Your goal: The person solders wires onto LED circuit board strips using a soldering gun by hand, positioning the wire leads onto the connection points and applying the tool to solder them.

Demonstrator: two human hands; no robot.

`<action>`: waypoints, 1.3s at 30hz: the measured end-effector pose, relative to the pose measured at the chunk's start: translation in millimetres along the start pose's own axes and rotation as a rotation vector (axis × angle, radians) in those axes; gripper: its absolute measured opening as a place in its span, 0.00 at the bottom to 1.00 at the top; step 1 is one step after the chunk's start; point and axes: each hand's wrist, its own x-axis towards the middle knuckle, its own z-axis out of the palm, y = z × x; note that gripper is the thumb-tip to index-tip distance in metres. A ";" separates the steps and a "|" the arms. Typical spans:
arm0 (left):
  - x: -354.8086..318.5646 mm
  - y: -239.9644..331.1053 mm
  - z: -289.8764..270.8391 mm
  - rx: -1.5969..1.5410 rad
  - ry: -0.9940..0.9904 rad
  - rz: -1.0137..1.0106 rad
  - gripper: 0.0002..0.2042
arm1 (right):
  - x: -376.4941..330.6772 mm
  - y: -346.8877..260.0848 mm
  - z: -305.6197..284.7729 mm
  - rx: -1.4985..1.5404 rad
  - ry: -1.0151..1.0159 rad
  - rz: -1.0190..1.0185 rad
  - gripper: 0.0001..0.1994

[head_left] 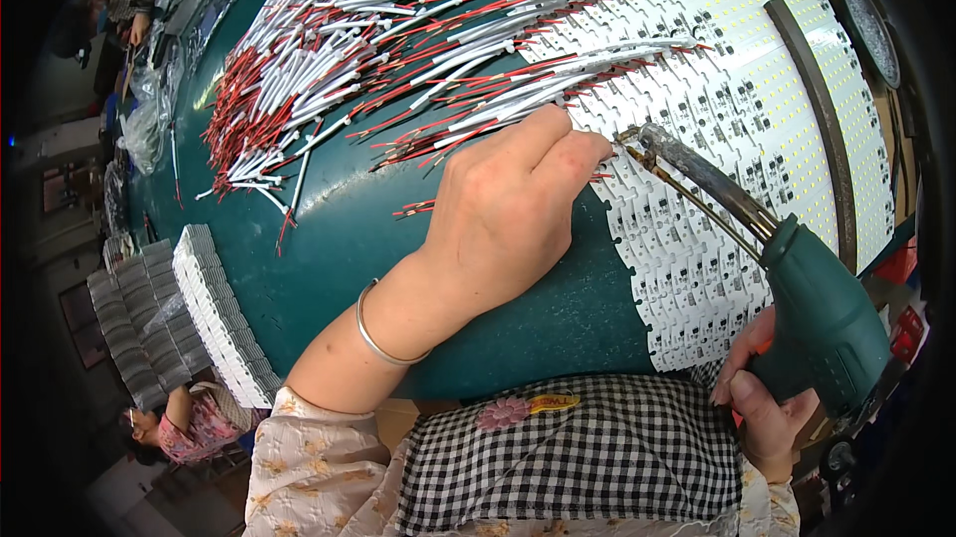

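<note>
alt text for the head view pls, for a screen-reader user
A person's right hand grips a green pistol-style soldering gun, its tip beside the left hand's fingers on a sheet of white LED circuit boards. A heap of red-and-white wire leads lies on the dark green table.

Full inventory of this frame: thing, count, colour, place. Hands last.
wires: too many to count, white with red ends, heaped on the table top left to centre
circuit boards: many, white, laid in overlapping rows on the right
soldering gun: one, green body with metal tip, right, tip at the boards
table: one, dark green, under everything
stacked boards: several stacks, white and grey, left edge
plastic bags: a few, clear, upper left
checked cloth: one, black and white, bottom centre
bracelet: one, silver, left wrist
another person: one, lower left
left hand: pressing a wire at the boards
right hand: gripping the gun handle
</note>
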 end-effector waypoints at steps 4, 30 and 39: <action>0.4 -0.5 -1.1 -0.013 -0.008 0.006 0.08 | -3.1 -4.5 5.8 -0.013 0.028 0.052 0.27; 1.4 -10.1 -0.5 -0.166 -0.023 0.012 0.09 | -9.5 -6.7 -0.5 0.045 0.125 -0.116 0.32; 1.6 -8.8 -4.8 -0.119 -0.070 0.151 0.14 | -18.6 -2.6 -4.7 0.006 0.089 0.046 0.27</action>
